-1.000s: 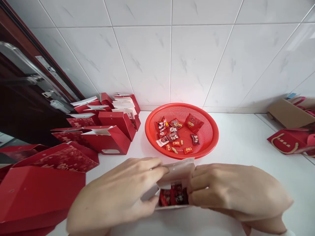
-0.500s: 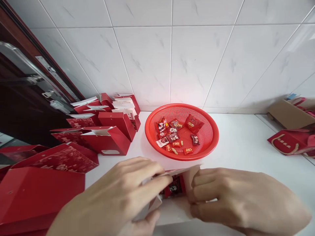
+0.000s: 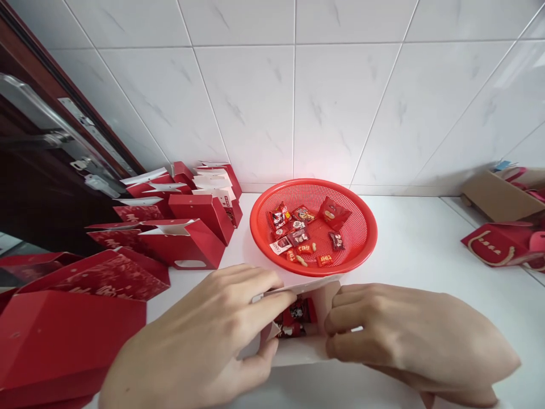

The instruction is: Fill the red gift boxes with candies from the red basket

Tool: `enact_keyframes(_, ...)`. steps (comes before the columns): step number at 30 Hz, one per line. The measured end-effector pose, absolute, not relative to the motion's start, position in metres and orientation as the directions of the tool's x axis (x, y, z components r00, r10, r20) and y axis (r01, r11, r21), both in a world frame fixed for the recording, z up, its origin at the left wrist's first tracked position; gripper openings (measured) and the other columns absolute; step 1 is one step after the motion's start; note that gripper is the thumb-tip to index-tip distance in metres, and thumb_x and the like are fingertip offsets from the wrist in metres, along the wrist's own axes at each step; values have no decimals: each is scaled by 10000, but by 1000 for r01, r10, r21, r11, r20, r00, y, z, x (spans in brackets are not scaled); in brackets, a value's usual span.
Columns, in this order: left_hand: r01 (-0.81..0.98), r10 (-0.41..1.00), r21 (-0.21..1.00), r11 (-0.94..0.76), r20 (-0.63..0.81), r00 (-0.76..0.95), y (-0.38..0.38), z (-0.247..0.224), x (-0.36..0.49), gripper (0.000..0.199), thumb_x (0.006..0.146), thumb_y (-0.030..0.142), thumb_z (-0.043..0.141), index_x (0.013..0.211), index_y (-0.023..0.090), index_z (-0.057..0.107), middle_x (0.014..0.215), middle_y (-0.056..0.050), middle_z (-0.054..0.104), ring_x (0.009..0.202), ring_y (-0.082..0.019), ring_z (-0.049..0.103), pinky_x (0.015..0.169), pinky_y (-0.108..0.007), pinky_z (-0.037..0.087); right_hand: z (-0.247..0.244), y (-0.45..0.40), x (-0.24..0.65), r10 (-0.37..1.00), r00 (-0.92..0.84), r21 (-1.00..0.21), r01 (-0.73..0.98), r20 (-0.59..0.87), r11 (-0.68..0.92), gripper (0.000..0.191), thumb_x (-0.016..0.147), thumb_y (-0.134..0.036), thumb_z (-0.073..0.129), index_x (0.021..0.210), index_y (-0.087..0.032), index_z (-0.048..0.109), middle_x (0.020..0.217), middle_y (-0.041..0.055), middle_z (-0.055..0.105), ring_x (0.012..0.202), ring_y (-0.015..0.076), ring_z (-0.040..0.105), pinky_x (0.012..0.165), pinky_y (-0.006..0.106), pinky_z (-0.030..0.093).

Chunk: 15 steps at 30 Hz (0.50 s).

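Note:
Between my hands stands an open paper gift box (image 3: 300,352), white on its inner faces, with several wrapped candies (image 3: 296,318) lying inside. My left hand (image 3: 208,335) grips its left side, fingers over the back flap and thumb at the front edge. Closed on the right side panel is my right hand (image 3: 378,324), its fingertips curled at the rim. Just behind the box, a red plastic basket (image 3: 357,264) holds several wrapped sweets and a few peanuts. Most of the box's outside is hidden by my hands and the viewing angle.
Several red gift boxes (image 3: 183,244) stand in rows on the left, close to a dark door (image 3: 34,165) with a metal handle. At the right are a cardboard box (image 3: 494,196) and a red box with a rope handle (image 3: 489,244). A tiled wall (image 3: 340,102) rises behind.
Both hands keep their hold on the gift box. Its opening shows more of the candies now, and my right hand has shifted slightly left and up.

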State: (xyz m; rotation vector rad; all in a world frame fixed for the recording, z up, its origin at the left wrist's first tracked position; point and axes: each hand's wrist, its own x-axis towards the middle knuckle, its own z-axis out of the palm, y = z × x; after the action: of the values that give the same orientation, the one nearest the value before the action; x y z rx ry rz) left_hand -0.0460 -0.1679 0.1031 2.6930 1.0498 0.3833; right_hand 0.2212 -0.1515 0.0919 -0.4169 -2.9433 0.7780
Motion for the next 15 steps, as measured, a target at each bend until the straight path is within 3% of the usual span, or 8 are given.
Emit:
enact_keyframes(4,633,699,346,-693,108,706,-157,105,-47,311,853,158,542,1048,269,756,932,-5,713,830,-184,683,752,-277,533,95,-148,224,238,-971,-517,212,-17,829,297,980,-38,435,982,-165,703,968,128,721,963,241,660,893,347,532)
enact_keyframes(9,670,724,374,-641,5,690,-147,106,-46,268,829,182,563,980,260,770,882,-7,704,784,-178,675,724,-263,524,96,-142,222,280,-960,-512,243,-4,824,359,1017,-39,357,979,-149,697,933,124,729,906,233,660,846,354,538)
enact_keyframes(15,650,711,380,-658,30,702,-160,107,-45,271,853,171,532,987,255,752,877,-11,693,769,-174,657,707,-262,514,98,-144,222,195,-981,-503,164,8,849,264,979,-75,467,1007,-161,715,933,111,740,916,234,664,888,338,546)
